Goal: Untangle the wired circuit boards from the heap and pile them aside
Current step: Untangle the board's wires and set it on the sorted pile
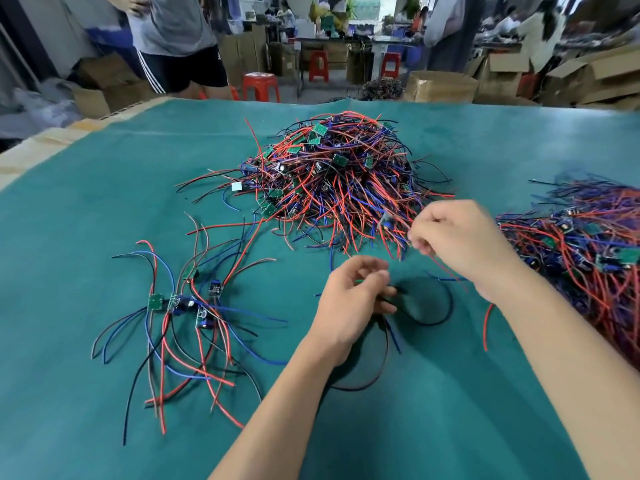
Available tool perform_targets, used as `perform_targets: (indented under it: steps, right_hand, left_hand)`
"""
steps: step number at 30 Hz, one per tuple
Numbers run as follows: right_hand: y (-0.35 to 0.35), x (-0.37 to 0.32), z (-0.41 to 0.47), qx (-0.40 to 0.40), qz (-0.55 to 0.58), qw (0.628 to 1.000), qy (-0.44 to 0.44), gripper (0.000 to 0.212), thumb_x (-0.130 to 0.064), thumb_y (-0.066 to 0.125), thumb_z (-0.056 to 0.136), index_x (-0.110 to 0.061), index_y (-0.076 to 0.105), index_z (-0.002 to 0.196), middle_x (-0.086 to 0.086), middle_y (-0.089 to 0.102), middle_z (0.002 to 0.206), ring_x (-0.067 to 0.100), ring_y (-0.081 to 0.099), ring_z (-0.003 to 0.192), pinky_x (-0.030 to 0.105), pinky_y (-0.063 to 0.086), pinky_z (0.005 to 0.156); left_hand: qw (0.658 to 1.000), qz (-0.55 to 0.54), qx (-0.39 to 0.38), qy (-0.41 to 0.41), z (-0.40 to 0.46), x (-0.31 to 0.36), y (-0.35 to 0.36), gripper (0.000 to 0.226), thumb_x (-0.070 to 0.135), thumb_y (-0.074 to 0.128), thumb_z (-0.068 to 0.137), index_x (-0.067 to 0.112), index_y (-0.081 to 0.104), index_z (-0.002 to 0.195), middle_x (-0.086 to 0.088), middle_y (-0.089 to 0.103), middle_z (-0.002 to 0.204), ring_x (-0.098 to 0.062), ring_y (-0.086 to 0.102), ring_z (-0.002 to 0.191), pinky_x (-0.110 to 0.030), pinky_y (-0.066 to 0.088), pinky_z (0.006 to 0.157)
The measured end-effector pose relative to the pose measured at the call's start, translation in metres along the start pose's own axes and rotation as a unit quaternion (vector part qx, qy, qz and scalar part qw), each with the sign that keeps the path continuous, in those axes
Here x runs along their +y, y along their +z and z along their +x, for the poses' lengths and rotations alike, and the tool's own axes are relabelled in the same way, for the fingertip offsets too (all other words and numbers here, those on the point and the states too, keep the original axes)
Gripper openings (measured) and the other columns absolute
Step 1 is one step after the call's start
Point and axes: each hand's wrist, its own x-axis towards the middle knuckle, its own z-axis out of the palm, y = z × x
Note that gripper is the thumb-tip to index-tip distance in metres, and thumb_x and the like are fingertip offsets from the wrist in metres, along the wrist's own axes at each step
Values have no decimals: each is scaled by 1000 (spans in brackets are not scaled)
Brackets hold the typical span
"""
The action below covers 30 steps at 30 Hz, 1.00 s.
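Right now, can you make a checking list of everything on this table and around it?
Surface: green cloth over the table, wrinkled near the far edge.
Job's things: big tangled heap at centre; small sorted pile at left; second large pile at right.
Clutter: nothing seen apart from the boards.
Hands: left hand pinches a board's wires; right hand pinches wires by the heap's edge; fingers blurred.
Cables: red, blue and black wires everywhere; loose black loop near the hands.
Surroundings: red stools, cardboard boxes, people standing behind.
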Motion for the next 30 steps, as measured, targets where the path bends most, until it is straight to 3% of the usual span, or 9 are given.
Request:
perform_targets:
  steps: [2, 4, 7, 11, 16, 22, 24, 28, 30]
  right_hand:
    - [-8, 3, -24, -91, 70, 993, 15, 20, -12, 67, 79, -20, 69, 61, 3, 67, 58, 15, 59, 54, 29, 44, 54]
    - [-8, 8, -43, -123, 73, 990, 13, 17, -14, 68, 77, -19, 68, 61, 4, 64, 55, 13, 56, 50, 20, 41, 49]
    - [5, 13, -63, -148, 106, 983, 16, 10, -17, 70, 70, -12, 68, 62, 5, 62, 52, 12, 54, 49, 19, 41, 48]
    - [20, 15, -76, -249, 156, 956, 27, 18, 3, 74, 81, -6, 69, 67, 9, 65, 55, 12, 51, 44, 17, 39, 43]
    - [11, 17, -74, -261, 227, 937, 39, 5, -17, 74, 71, -12, 72, 70, 11, 61, 52, 16, 42, 39, 18, 34, 39]
    - [7, 20, -76, -351, 258, 899, 48, 18, -31, 80, 70, -18, 76, 82, 9, 62, 54, 14, 48, 39, 17, 35, 39]
    - [10, 21, -75, -335, 282, 898, 46, 19, -31, 80, 73, -15, 75, 82, 13, 66, 60, 17, 53, 42, 20, 39, 41]
    - [28, 21, -75, -172, 215, 961, 18, 15, -22, 83, 84, -15, 71, 90, 5, 70, 67, 18, 59, 53, 26, 43, 44]
    - [36, 22, -77, -148, 198, 969, -5, 13, -19, 81, 87, -21, 72, 96, 5, 70, 69, 16, 59, 53, 24, 42, 45]
  left_hand:
    - [996, -77, 23, -27, 2, 2, -1, 17, 17, 47, 103, 5, 59, 106, -16, 57, 101, -21, 64, 74, -28, 55, 58]
    - [992, -116, 33, -48, 5, 2, -2, 28, 29, 42, 106, 7, 58, 106, -17, 60, 98, -23, 65, 70, -30, 55, 59]
    - [996, -78, 3, -34, 3, 1, -1, 27, 23, 46, 104, -1, 58, 107, -16, 66, 83, -19, 64, 61, -24, 53, 57]
    - [998, -59, -15, -17, 1, 1, -3, 32, 20, 43, 106, -4, 63, 104, -7, 68, 72, -13, 60, 56, -19, 47, 50]
    - [999, 18, -26, 7, -1, 1, -2, 41, 27, 38, 107, 0, 67, 95, -4, 64, 61, -13, 53, 48, -19, 41, 45]
    - [999, 23, -15, 34, -1, -1, -5, 45, 35, 39, 107, 7, 66, 84, -6, 55, 51, -16, 41, 37, -22, 33, 40]
    - [999, 17, -22, 36, -1, -1, -5, 45, 36, 39, 106, 5, 65, 86, -9, 56, 54, -17, 42, 39, -22, 33, 41]
    - [995, 54, -60, 49, -3, -2, -4, 40, 37, 40, 106, 13, 71, 98, -9, 62, 70, -17, 41, 49, -18, 30, 38]
    - [992, 69, -86, 54, -5, -2, -4, 38, 38, 40, 106, 18, 72, 110, -5, 63, 73, -17, 42, 52, -18, 28, 39]
